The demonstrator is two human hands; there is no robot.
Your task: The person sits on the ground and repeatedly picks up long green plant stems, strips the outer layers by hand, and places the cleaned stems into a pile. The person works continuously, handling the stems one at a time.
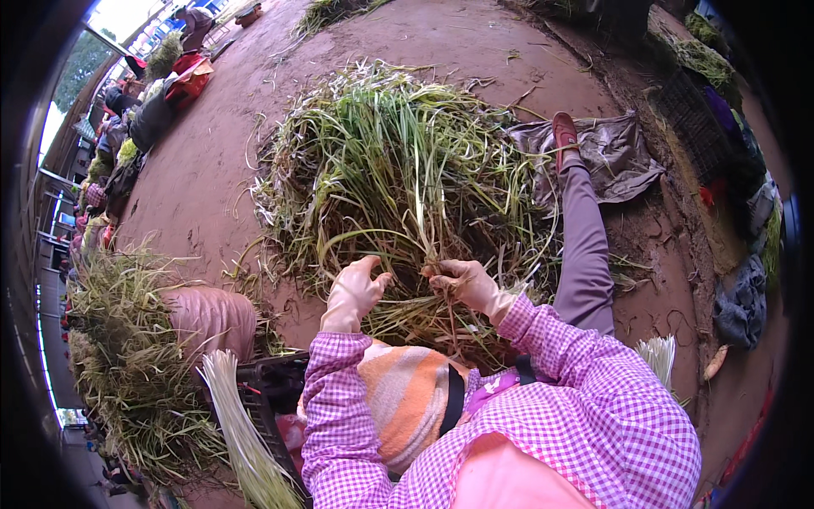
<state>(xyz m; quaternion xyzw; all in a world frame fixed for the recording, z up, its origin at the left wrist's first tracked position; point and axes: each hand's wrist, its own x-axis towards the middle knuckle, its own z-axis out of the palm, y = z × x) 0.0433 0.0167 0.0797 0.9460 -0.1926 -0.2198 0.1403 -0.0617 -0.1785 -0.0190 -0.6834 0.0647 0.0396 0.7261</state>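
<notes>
My right hand [469, 284], in a cream rubber glove, pinches the brownish root end of a few long green stalks [420, 184]. The stalks point away from me, over a large heap of leafy green plants [356, 146] on the ground. My left hand [355, 287], gloved the same way, is just left of that root end. Its thumb and fingers are apart, and nothing shows between them. Beneath both hands lie loose stalks and dry leaves [413, 318], close to my lap. A striped orange towel [407, 401] covers my lap.
More leafy plants [127, 382] are piled at left beside a pinkish sack [216, 321]. A bundle of pale stripped stalks [245, 426] leans by a black plastic crate [267, 413]. My leg [582, 248] stretches along the heap's right side, near a grey plastic sheet [610, 159]. People work far left.
</notes>
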